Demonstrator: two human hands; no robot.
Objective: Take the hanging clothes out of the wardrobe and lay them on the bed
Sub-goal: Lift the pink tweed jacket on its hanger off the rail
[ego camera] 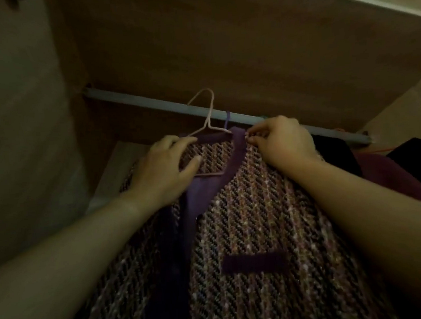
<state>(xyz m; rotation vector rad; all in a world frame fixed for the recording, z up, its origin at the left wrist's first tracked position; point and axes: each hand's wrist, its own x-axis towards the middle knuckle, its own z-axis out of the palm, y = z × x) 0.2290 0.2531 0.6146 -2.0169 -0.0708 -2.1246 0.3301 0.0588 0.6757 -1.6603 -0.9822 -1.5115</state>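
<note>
The head view looks up into a dim wardrobe [222, 47] of brown wood panels, with a pale side wall at the left. A grey rail [152, 105] runs slantwise across it. A pink wire hanger [208, 115] hooks over the rail, with a purple hook [227, 119] just beside it. The purple tweed jacket [256, 205] hangs from it, inside the wardrobe, filling the lower frame. The left hand [165, 169] grasps the jacket's left collar edge, fingers over the hanger arm, thumb on the tweed. The right hand [285, 142] pinches the right shoulder beside the purple trim with curled fingers. A maroon garment [390, 178] and a black garment [334, 151] hang to the right.
</note>
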